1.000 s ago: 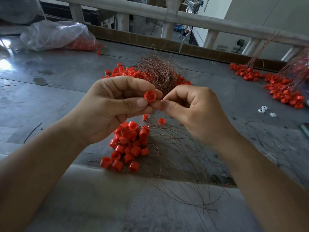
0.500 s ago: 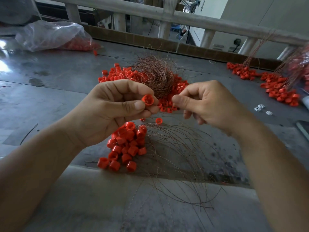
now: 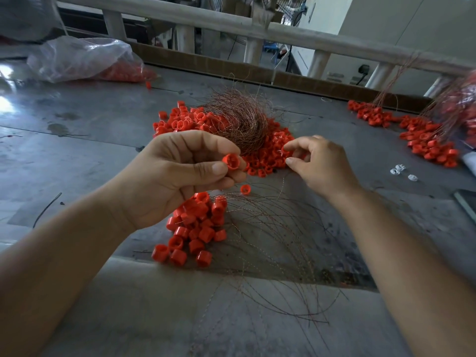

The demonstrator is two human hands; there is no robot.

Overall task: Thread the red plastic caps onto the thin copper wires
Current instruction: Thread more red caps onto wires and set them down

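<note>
item: clear plastic bag point(image 3: 82, 57), far left of the grey table point(image 3: 77, 150), lying on its side; contents: red caps, seen through the film at its right end.

item: tangled copper wire bundle point(image 3: 239, 122), table centre, sitting on a far heap of caps point(image 3: 268, 155).

item: near cluster of caps point(image 3: 195, 228), below the left hand, with loose copper wires point(image 3: 270, 240) fanning out from it toward the table's near edge. one single cap point(image 3: 245, 189) lies apart, just beyond the cluster.

item: third heap of caps point(image 3: 425, 140), far right, with wires rising from it; small white pieces point(image 3: 401, 172) lie near it.

left hand point(image 3: 175, 176): raised over the table, fingers curled, thumb and forefinger clamped on one red cap point(image 3: 231, 161), open end facing the camera.

right hand point(image 3: 322, 163): over the far heap, thumb and forefinger parted, other fingers loosely bent; whether the tips touch a cap or a wire cannot be told.
</note>
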